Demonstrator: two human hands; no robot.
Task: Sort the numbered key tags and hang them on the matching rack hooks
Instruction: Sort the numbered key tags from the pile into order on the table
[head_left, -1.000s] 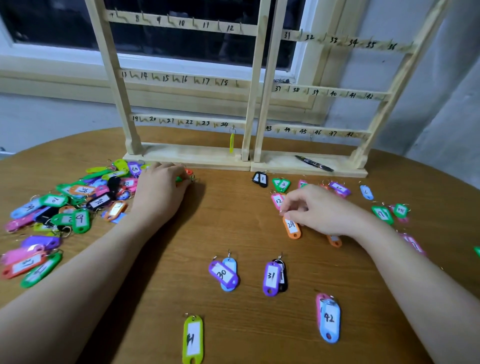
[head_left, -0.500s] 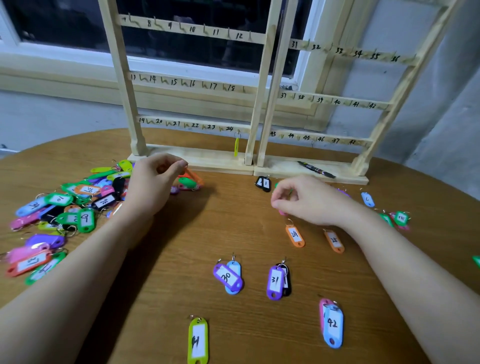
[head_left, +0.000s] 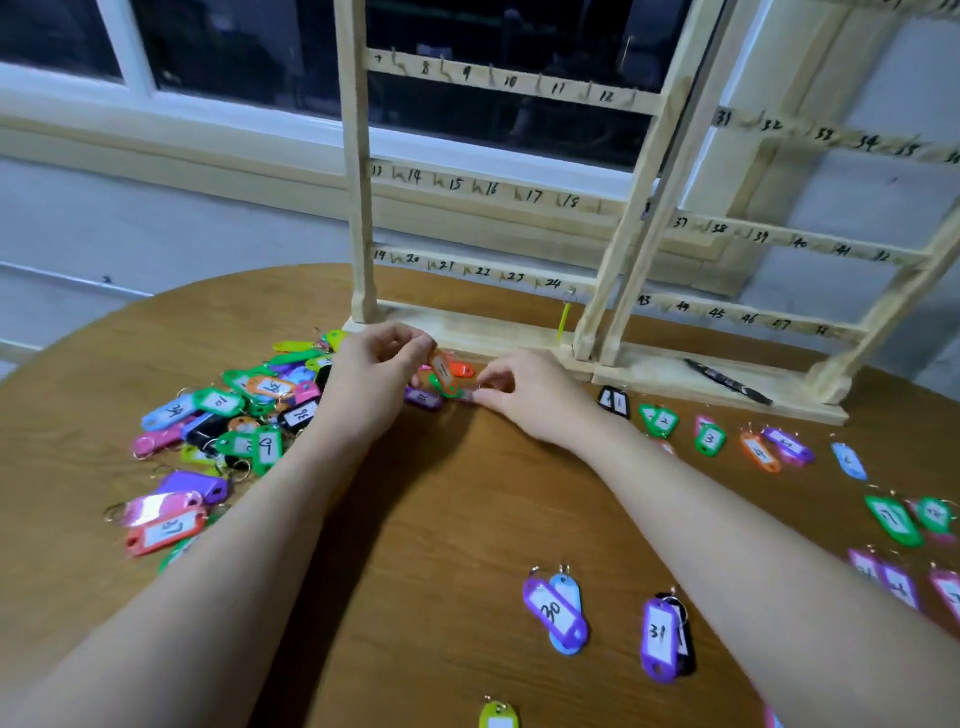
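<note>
Now, by label:
L hand (head_left: 371, 382): fingers curled, thumb and fingertips pinching an orange tag (head_left: 441, 370) lifted just off the table, tilted; its number is blurred, can't read.
R hand (head_left: 524, 392): fingers bent, tips nipped together at a small ring or tag end just beside the orange tag; too blurred to say exactly what it holds.
Under the hands: a green tag (head_left: 441, 387), a second orange tag (head_left: 462, 370) and a purple tag (head_left: 423, 397) lie on the wood table (head_left: 441, 519), close to the rack base (head_left: 493, 332).
Tag pile (head_left: 234, 421): loose heap at L, many colours overlapping; legible "10", "9", "37".
Sorted tags: row at R near rack base, incl. green "2" (head_left: 662, 421) and green "3" (head_left: 710, 439); nearer, purple "30" (head_left: 553, 610) over a blue one, purple "31" (head_left: 658, 636) over a black one.
Rack: two wood frames side by side; rails marked 7-12, 13-18, 19-24 on L frame; 31-36, 37-42, 43-48 on R frame; a yellow tag (head_left: 564, 319) hangs by the "24" hook.
Other: black pen (head_left: 727, 382) lying on R rack base.
</note>
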